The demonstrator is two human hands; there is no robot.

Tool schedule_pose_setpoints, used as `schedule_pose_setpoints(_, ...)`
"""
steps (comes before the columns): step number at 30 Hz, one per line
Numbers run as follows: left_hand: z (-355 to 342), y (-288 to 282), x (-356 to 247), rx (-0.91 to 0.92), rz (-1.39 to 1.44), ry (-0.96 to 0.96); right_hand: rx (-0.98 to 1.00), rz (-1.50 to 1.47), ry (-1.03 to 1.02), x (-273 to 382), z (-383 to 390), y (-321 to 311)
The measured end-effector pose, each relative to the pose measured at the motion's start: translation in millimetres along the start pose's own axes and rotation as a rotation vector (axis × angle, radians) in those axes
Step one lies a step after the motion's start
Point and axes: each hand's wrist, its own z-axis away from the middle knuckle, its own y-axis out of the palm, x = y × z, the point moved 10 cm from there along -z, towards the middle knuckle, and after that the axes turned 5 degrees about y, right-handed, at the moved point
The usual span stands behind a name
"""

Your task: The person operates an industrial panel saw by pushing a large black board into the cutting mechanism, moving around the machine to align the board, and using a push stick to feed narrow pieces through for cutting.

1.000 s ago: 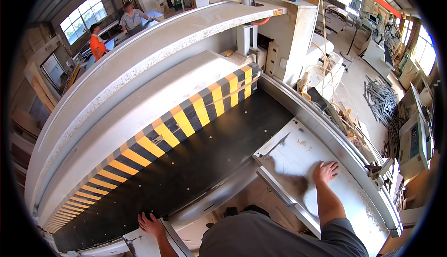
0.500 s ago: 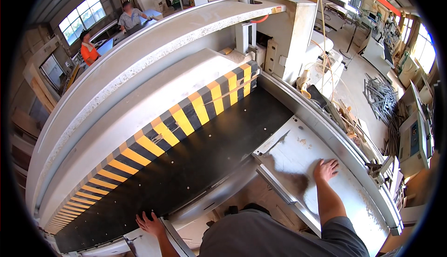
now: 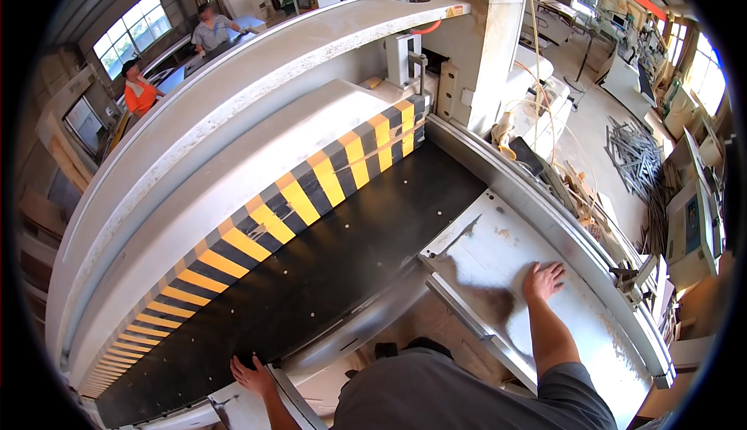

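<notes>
Far left: clutter dim against the black lens rim, can't sort it. Co-worker in orange (image 3: 140, 97), then co-worker in grey (image 3: 210, 35), both small, lower bodies cut off by the curved beam (image 3: 226, 115); what their hands do, can't make out. Left counter (image 3: 237, 408) only partly in, runs off the lower edge. Left hand (image 3: 253, 375) on it, back up, fingers spread, fingertips over the edge of the black bed (image 3: 381, 231); palm side hidden, can't tell if the tips touch the bed. No grip seen; left forearm cut off at lower edge. Striped guard (image 3: 299, 196) runs along the bed's far side, tape scuffed, left end squeezed by the fisheye; the bed under it hidden. Grey shirt (image 3: 436, 399) blocks lower middle, legs and floor mostly covered. Right counter (image 3: 498, 235) right of the bed, smudged, lower part partly behind the right arm. Right hand (image 3: 543, 280) flat on it, back up, fingers slightly spread, nothing gripped; underside hidden. Rail (image 3: 537, 181) just beside that counter. Beyond: wood scrap (image 3: 580, 196) in a jumble, rod pile (image 3: 632, 154), control box (image 3: 691, 224), its panel too small to make out
</notes>
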Motion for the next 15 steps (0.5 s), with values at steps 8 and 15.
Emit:
schedule_pose_setpoints(8,4,30,1,0.086,0.107,0.025,0.002,-0.019,-0.016,-1,-6,8)
schedule_pose_setpoints(15,0,59,-82,0.072,0.23,0.292,-0.005,-0.018,-0.034,0,-8,21)
